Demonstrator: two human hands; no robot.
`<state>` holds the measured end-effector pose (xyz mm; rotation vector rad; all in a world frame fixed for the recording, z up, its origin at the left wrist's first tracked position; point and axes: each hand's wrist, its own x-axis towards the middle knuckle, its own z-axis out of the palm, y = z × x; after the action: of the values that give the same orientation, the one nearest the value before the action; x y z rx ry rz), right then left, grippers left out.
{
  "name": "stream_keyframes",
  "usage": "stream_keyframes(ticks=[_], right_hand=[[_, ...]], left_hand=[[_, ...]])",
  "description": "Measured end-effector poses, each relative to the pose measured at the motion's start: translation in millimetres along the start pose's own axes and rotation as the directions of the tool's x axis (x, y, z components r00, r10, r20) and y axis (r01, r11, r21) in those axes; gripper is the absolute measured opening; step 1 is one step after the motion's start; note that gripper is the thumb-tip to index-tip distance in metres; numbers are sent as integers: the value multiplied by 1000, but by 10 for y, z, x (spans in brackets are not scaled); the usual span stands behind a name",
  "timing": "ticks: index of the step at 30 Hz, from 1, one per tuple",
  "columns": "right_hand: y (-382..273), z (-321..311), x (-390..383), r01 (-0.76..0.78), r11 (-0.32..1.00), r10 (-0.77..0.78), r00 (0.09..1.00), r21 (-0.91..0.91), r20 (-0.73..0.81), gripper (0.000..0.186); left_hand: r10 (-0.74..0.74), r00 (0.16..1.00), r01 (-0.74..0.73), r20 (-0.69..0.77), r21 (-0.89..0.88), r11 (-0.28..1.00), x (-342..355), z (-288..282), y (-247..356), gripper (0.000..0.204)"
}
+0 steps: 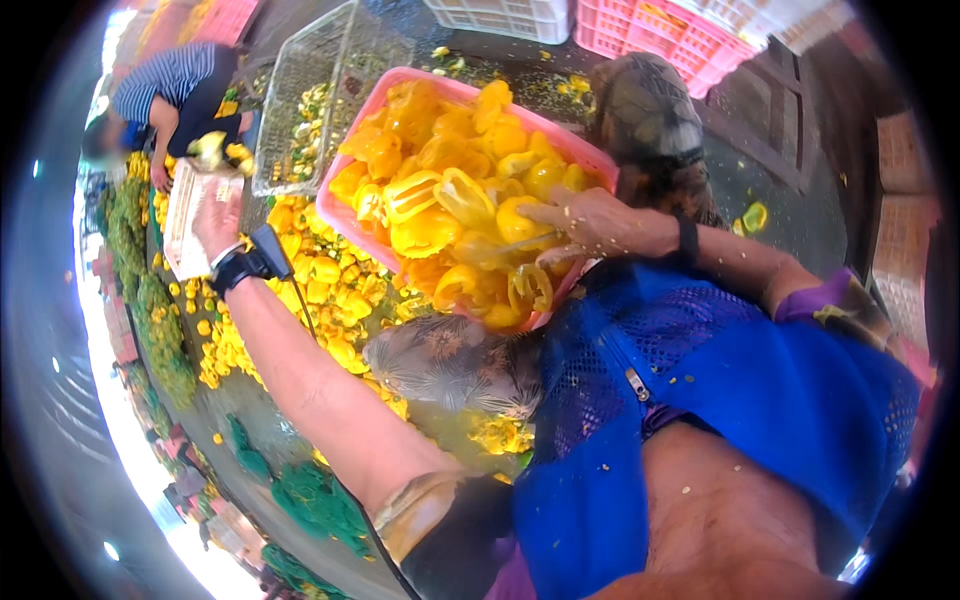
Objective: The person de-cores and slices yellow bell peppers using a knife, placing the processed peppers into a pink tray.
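Note:
In front of me a pink crate point(350, 118) is heaped with cut, hollowed yellow bell peppers point(440, 160). Over the near right part of the heap is my right hand point(600, 225), its fingers closed round a thin, blurred, knife-like tool point(530, 241). My left hand point(216, 222) is stretched far out to the left with its fingers extended, beside a pale crate point(185, 235); whether it touches the crate I cannot tell. Whole yellow bell peppers point(320, 270) lie piled on the floor beneath my left forearm.
A see-through crate point(270, 150) holds pepper scraps. Another person point(180, 90) bends over at the far left. White point(510, 18) and pink crates point(660, 45) stand at the back. Green netting point(320, 500) and full sacks point(155, 310) lie at left. My knees flank the heaped crate.

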<state>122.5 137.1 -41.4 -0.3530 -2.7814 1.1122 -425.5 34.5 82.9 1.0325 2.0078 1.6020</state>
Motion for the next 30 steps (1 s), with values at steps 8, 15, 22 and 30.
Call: stream_keyframes(ticks=[8,15,22,30], right_hand=[[168,200,-87,-126,987,137,985,-101,108,67],[459,600,166,14,991,10,984,-133,179,79],[15,189,216,-281,939,227,938,195,262,55],[-739,-2,581,-495,774,489,864,394,123,36]], left_hand=[[-430,801,482,-417,24,876,-1561,-66,-832,24],[-456,789,336,-412,910,-242,-4658,-1460,-2273,20],[-501,613,728,-611,683,58,-5530,-1275,-2817,19],[-161,520,816,-839,431,386,-4432,-1454,-3252,41]])
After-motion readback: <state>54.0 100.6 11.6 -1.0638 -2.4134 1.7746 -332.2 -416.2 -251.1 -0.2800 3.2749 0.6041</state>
